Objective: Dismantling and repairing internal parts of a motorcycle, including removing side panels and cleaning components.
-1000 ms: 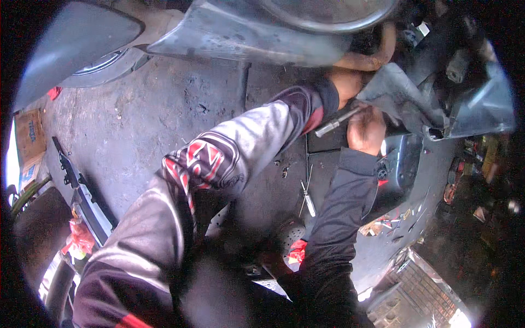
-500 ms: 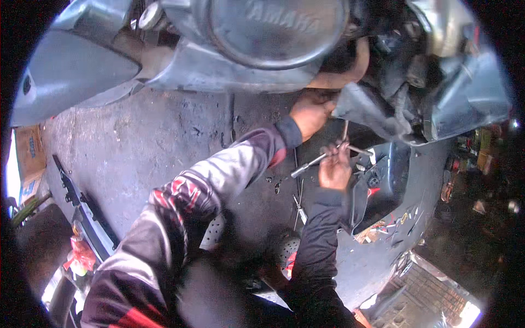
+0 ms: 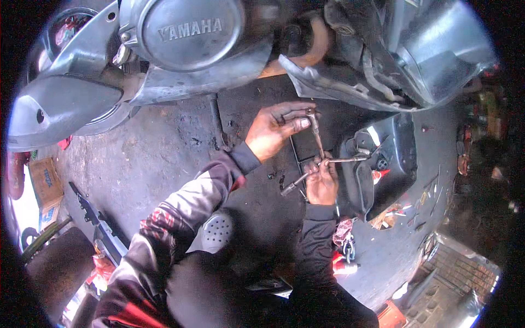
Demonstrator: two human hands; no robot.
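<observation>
Both hands are on a three-way socket wrench [image 3: 341, 160] below a dark scooter's round engine cover [image 3: 190, 34]. My left hand [image 3: 276, 128] is pinched at the socket on the wrench's upper arm. My right hand [image 3: 322, 185] grips the wrench near its hub, with the other two arms sticking out to left and right. A dark plastic fairing piece [image 3: 350, 93] and a rusty pipe [image 3: 317, 44] are just above my hands. A black plastic part [image 3: 399, 164] lies on the floor [image 3: 153, 147] to the right of my right hand.
At left lie a cardboard box [image 3: 44, 188], a long trim piece [image 3: 98, 224] and a red plastic bag [image 3: 100, 273]. My grey clog [image 3: 216, 232] shows below. Small tools [image 3: 421, 213] lie at right, with a metal rack [image 3: 462, 268] at lower right.
My left hand has come down and out from under the fairing to the wrench. My right hand has also moved lower with the wrench. The scooter sits further up-left in the shifting view.
</observation>
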